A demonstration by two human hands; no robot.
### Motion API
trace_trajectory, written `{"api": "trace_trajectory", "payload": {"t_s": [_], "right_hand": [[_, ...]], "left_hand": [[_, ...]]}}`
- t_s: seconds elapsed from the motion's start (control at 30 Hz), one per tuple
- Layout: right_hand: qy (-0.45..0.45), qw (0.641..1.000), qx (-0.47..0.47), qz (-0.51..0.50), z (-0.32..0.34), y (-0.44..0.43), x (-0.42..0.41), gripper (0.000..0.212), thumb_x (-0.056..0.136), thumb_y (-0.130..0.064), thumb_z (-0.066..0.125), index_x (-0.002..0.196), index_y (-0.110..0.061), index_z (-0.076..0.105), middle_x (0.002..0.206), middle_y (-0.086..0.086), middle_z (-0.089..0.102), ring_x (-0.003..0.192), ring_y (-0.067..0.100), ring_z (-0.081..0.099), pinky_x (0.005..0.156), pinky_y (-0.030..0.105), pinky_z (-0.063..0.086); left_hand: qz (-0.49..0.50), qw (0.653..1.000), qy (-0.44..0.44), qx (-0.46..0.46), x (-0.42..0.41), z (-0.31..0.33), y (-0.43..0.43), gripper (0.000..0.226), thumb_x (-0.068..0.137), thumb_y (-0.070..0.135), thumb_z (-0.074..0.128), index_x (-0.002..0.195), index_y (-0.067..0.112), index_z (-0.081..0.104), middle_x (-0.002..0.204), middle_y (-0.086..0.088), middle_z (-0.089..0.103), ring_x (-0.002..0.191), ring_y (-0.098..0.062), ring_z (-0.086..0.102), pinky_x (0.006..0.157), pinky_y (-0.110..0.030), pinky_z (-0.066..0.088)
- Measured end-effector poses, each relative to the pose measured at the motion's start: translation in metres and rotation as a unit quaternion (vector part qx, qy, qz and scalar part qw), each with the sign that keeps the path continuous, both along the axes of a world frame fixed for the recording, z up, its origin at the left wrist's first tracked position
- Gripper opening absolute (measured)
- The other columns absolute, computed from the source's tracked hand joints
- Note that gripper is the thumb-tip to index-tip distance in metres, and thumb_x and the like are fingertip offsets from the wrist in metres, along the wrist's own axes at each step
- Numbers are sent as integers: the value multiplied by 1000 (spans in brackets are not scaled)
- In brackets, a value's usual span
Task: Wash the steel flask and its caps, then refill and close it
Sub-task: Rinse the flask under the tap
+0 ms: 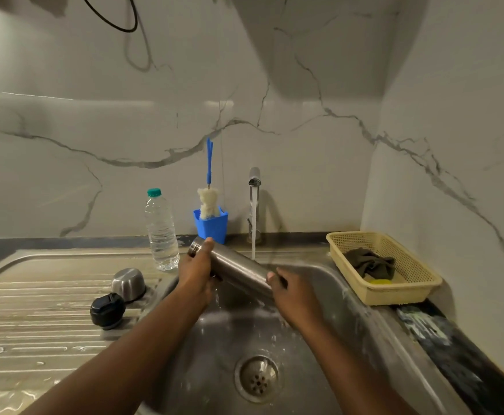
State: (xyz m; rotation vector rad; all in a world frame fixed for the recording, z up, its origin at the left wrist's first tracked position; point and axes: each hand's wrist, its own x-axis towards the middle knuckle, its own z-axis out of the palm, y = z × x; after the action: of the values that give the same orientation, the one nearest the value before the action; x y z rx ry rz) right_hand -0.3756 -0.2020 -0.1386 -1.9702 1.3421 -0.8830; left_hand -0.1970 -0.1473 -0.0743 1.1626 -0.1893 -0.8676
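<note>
The left hand (195,268) gripped the steel flask (238,269) near its neck and the right hand (292,298) gripped its base, tilted over the sink (319,339) beside the running tap (254,178), so rinsing seemed underway, the steel cap (128,283) and black cap (108,310) lying on the drainboard (35,310), refilling and closing yet to do.

Steel flask (238,269) uncapped, tilted over sink (349,310), neck up-left; steel cap (128,283) dome-up, black cap (107,310) just beside, on drainboard (35,319).

Single head-worn wide-angle view, looking forward and down, close over the sink (319,339), facing the wall (95,145)
</note>
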Motion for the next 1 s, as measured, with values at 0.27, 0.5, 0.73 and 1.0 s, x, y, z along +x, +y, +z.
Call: {"api": "trace_trajectory", "payload": {"t_s": [0.27,0.5,0.73,1.0], "right_hand": [[-201,966,162,-3,1,-2,6,25,104,-37,61,96,-17,75,90,9,78,86,21,77,85,40,64],[-196,975,102,-15,5,0,9,26,107,-41,51,104,-23,70,98,6,74,92,24,73,86,43,61],[-233,947,222,10,6,3,11,50,106,-54,44,139,-17,55,123,11,66,106,24,67,89,39,57],[44,995,-33,85,12,18,8,34,106,-53,43,114,-29,66,97,-6,71,80,7,68,75,35,61]], "left_hand": [[64,997,16,-46,11,-2,7,54,99,30,73,144,15,48,127,-9,59,112,-27,61,90,-48,57],[58,997,-14,-56,5,-2,7,50,99,34,71,140,16,48,125,-7,58,115,-26,60,104,-55,55],[25,998,-30,-43,3,1,10,52,99,33,72,141,16,47,128,-9,58,118,-31,60,101,-58,56],[-105,978,-171,55,-30,-10,1,38,100,38,69,128,17,55,110,-8,66,101,-26,66,83,-44,59]]}}
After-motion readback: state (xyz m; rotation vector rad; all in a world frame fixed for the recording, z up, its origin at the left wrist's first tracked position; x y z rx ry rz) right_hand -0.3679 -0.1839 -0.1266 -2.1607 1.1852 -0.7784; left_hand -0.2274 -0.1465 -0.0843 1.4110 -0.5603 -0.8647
